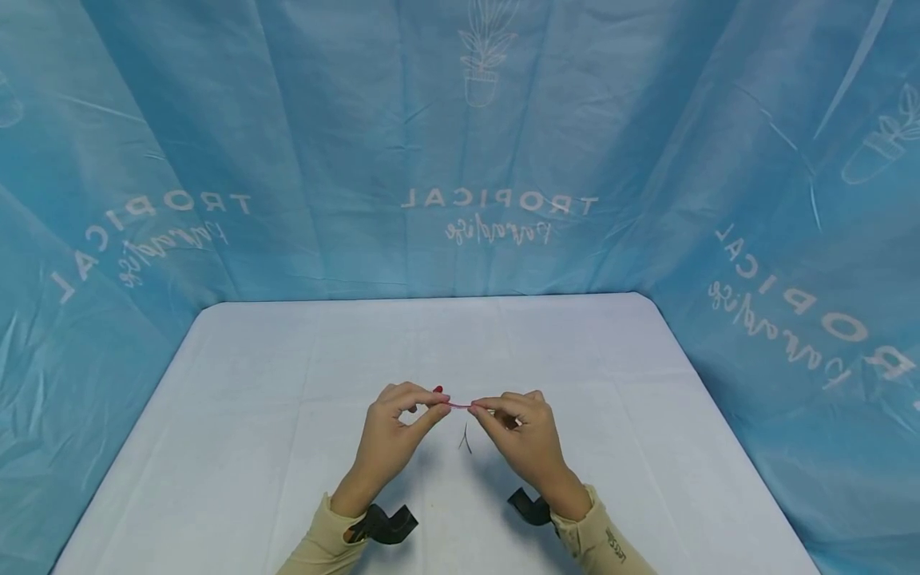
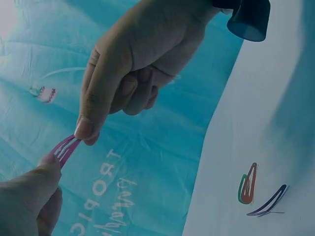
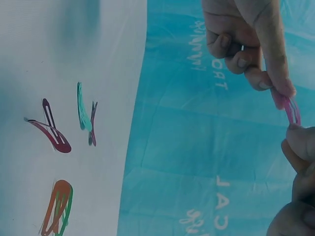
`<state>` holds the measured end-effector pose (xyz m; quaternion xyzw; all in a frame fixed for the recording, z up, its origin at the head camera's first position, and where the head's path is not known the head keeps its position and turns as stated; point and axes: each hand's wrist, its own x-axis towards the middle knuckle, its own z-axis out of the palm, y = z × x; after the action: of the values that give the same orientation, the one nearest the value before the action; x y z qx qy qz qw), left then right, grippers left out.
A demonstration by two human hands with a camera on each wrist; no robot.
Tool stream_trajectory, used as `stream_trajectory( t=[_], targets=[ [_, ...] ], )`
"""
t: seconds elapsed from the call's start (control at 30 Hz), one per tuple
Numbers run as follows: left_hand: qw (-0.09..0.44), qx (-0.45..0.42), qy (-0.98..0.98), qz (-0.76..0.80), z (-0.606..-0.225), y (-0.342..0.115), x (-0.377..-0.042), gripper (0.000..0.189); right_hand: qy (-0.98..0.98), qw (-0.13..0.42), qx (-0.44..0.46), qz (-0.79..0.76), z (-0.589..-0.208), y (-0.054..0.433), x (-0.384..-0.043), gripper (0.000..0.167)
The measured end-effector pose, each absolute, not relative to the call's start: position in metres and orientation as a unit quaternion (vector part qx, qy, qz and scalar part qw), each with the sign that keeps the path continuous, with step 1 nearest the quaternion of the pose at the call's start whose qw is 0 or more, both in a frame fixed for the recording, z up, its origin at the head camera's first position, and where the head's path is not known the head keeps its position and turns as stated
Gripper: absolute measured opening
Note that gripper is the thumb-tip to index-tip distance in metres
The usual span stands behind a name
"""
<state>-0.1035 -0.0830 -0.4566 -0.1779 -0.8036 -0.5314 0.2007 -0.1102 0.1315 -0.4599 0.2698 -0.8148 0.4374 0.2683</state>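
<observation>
Both hands pinch one pink snap hair clip [image 1: 460,406], held up above the white table. My left hand [image 1: 391,431] grips one end between thumb and fingertip. The other end is between the thumb and forefinger of my right hand [image 1: 528,435]. The wrist views show the pink clip [image 2: 65,149] with slots along its length, its ends covered by fingertips. Below on the table lie an orange clip [image 3: 60,189] over a green clip [image 3: 69,209], a dark red clip [image 3: 60,142] and a teal clip [image 3: 82,108].
A thin dark clip [image 1: 465,439] lies on the white table [image 1: 251,447] between the forearms. Blue printed curtains [image 1: 345,144] enclose the table's back and sides. Black straps [image 1: 388,525] stick out at both wrists.
</observation>
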Motion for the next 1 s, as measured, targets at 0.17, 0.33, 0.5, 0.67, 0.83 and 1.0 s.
stream_trajectory(
  t=[0.17,0.33,0.5,0.67,0.83,1.0],
  targets=[
    [0.258,-0.2,-0.789,-0.521,-0.4568,-0.0814,-0.1037,0.014,-0.806,0.303,0.273,0.43,-0.4583,0.1301,-0.1096,0.009],
    [0.31,-0.204,-0.787,-0.493,-0.4563,-0.0806,-0.1029,0.016,-0.793,0.332,0.288,0.421,-0.4549,0.1289,-0.108,0.01],
    [0.34,-0.207,-0.782,-0.479,-0.4564,-0.081,-0.1025,0.019,-0.786,0.343,0.301,0.418,-0.4521,0.128,-0.1077,0.007],
    [0.366,-0.21,-0.781,-0.46,-0.4559,-0.0786,-0.1016,0.02,-0.788,0.337,0.305,0.414,-0.4514,0.1262,-0.107,0.007],
    [0.397,-0.218,-0.783,-0.426,-0.4579,-0.0751,-0.0999,0.018,-0.794,0.337,0.301,0.408,-0.4511,0.1245,-0.1047,0.012],
    [0.419,-0.221,-0.785,-0.399,-0.4585,-0.0734,-0.0989,0.021,-0.796,0.335,0.302,0.405,-0.4498,0.1228,-0.1033,0.015]
  ],
)
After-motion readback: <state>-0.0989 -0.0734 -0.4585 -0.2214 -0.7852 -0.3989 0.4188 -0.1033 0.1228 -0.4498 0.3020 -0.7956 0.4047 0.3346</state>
